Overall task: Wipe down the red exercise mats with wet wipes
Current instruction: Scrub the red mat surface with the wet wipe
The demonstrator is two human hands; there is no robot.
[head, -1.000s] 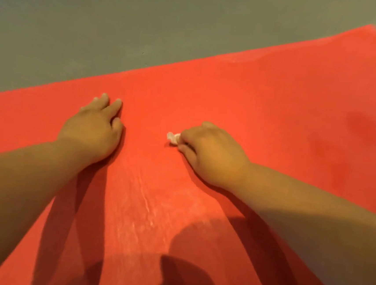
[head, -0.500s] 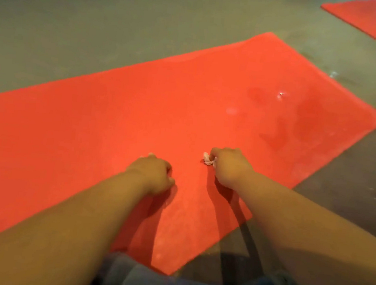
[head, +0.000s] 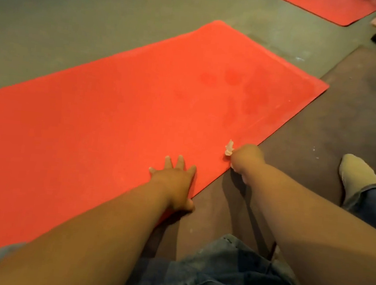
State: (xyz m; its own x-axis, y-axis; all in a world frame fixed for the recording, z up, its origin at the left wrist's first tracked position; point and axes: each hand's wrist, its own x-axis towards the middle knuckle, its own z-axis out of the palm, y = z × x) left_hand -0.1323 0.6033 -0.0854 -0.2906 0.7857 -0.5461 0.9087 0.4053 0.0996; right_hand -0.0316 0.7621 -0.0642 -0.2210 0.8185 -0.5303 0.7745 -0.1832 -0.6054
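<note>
At the near long edge of the large flat rectangular red exercise mat (head: pixel 116 117), we now find both hands, drawn back from the mat's middle where they lay a second ago. We note the left hand (head: pixel 175 183) pressed flat on the mat with fingers spread and straight, its thumb over the edge on the dull brown floor strip (head: pixel 345 116); half a second ago that hand was curled into a loose fist. The right hand (head: pixel 247 159) sits just beside it along the same edge, fingers closed round the small crumpled white wet wipe (head: pixel 228 150), which shows only as a tuft at the knuckles and touches the mat right at its border. Toward the far right corner we record several darker patches (head: pixel 251 98), which we judge to be damp from wiping, though we cannot confirm it. We judge a pull stroke has just ended at the edge, so this strip is covered and the next stroke should start afresh farther along. A second red mat (head: pixel 321 8) lies well apart across the grey floor (head: pixel 79 21); we cannot tell whether it has been wiped, so the task stands unfinished.
</note>
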